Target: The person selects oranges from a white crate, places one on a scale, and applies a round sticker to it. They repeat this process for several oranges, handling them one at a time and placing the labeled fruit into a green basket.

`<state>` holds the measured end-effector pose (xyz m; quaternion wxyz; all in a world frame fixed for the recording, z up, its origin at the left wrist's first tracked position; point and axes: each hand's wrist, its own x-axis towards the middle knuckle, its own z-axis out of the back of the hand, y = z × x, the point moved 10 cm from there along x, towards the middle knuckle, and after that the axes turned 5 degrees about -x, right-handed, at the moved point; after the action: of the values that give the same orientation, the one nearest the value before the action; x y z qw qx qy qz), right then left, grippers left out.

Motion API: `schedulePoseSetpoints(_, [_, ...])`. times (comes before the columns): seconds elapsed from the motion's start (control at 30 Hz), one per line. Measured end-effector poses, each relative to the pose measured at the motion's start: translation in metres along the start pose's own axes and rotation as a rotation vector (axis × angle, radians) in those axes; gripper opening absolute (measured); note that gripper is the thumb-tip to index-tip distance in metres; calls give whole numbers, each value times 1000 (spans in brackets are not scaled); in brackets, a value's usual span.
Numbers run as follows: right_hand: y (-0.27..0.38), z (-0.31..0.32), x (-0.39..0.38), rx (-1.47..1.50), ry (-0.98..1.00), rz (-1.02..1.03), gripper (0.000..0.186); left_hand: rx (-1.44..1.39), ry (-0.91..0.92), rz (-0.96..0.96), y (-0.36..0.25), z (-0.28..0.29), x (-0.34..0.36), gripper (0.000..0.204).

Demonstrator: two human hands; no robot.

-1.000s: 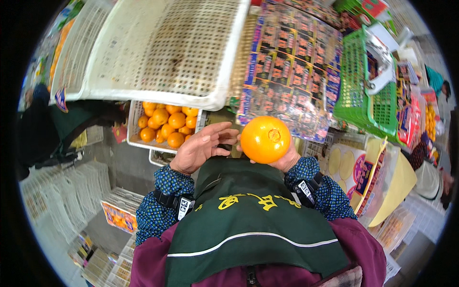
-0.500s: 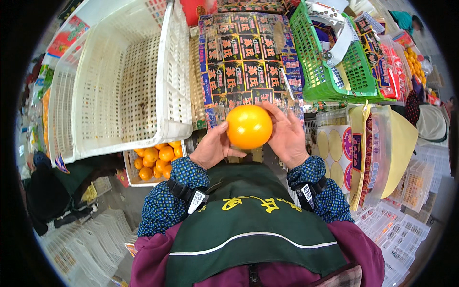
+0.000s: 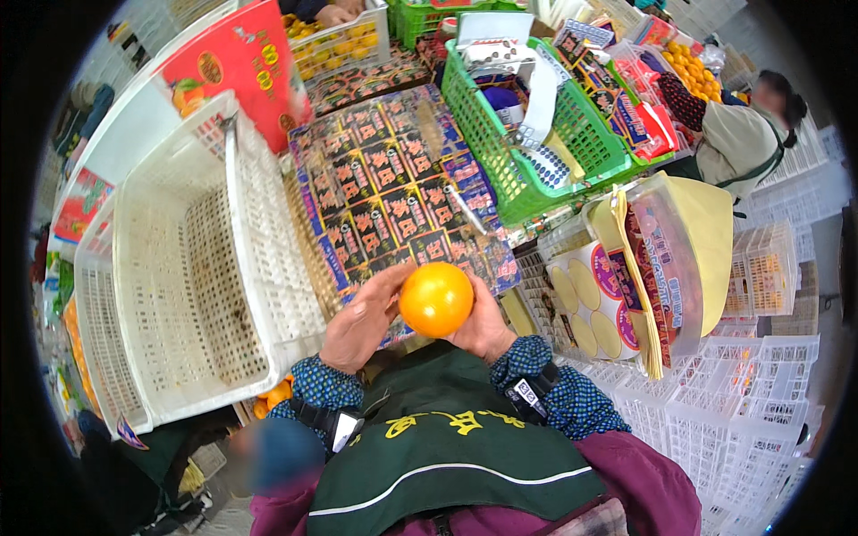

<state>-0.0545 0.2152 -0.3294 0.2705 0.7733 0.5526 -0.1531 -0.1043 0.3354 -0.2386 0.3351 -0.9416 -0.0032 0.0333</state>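
A glossy whole orange (image 3: 436,300) is in front of my chest, above the near end of a board patterned with printed labels (image 3: 384,192). My right hand (image 3: 483,323) holds it from the right and below, with most of its fingers hidden behind the fruit. Along the orange's left side, my left hand (image 3: 357,320) has its fingers stretched out beside the peel. Whether those fingers touch the fruit is hard to tell. Both my wrists carry black straps over blue patterned sleeves.
To the left a large white plastic crate (image 3: 192,268) lies tilted, with more oranges (image 3: 279,393) partly hidden below it. A green basket (image 3: 536,192) holds label rolls. Yellow sheets (image 3: 693,250) stand at right by stacked clear crates (image 3: 679,402). Other people (image 3: 746,134) are nearby.
The view has turned, so the crate and board now slant. My right hand has closed around the orange from below, while the left hand has let go and straightened its fingers.
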Motion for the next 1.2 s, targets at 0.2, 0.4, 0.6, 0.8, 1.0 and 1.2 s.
schedulePoseSetpoints(0.2, [56, 9, 2, 133, 27, 90, 59, -32, 37, 87, 11, -6, 40, 80])
schedulePoseSetpoints(0.4, [166, -60, -21, 70, 365, 240, 77, -9, -115, 138, 20, 10, 80, 76])
schedulePoseSetpoints(0.6, [196, -8, 29, 71, 82, 236, 66, -32, -187, 167, 32, 27, 104, 74])
schedulePoseSetpoints(0.8, [202, -4, 34, 70, 21, 185, 65, -53, -261, 184, 43, 38, 114, 71])
schedulePoseSetpoints(1.0, [248, -51, 26, -25, 287, 244, 74, -50, -303, 177, 45, 36, 131, 68])
schedulePoseSetpoints(1.2, [193, 17, 57, -29, 34, 41, 70, 30, -364, 219, 54, 47, 134, 72])
